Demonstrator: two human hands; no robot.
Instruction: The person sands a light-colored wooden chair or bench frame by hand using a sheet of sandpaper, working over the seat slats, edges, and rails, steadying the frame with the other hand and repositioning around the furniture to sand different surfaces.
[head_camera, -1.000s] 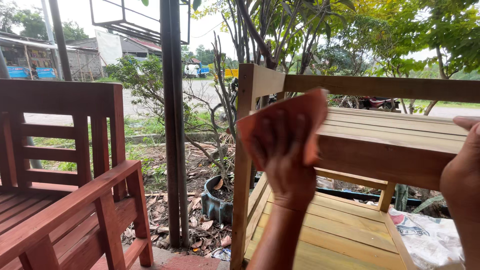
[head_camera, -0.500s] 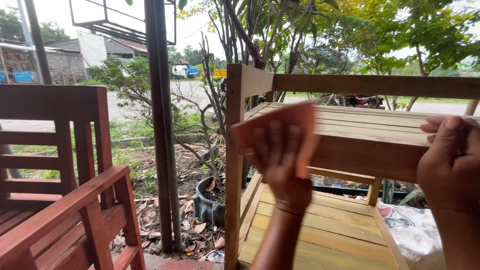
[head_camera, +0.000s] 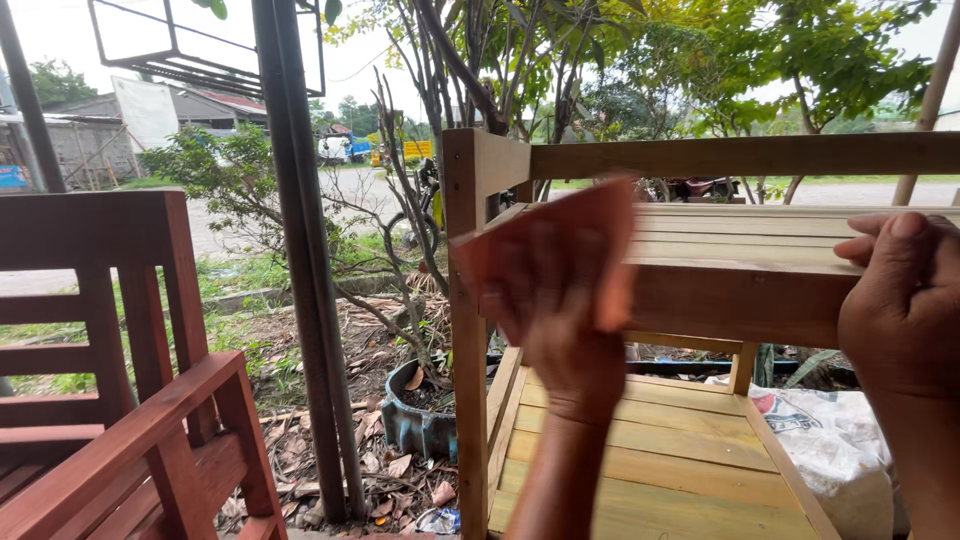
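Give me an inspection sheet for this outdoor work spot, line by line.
Surface: pale wooden shelf frame, slatted top and lower shelf.
Job's things: reddish sandpaper sheet pressed against the frame's front rail.
Clutter: white sack at lower right; dark pot among dry leaves.
Hands: left hand holds the sandpaper; right hand grips the rail.
Cables: nothing seen.
Surroundings: red-brown wooden bench, metal pole, trees, road, buildings.

Reddish sandpaper sheet (head_camera: 560, 250) lies flat against pale wooden shelf (head_camera: 740, 270).
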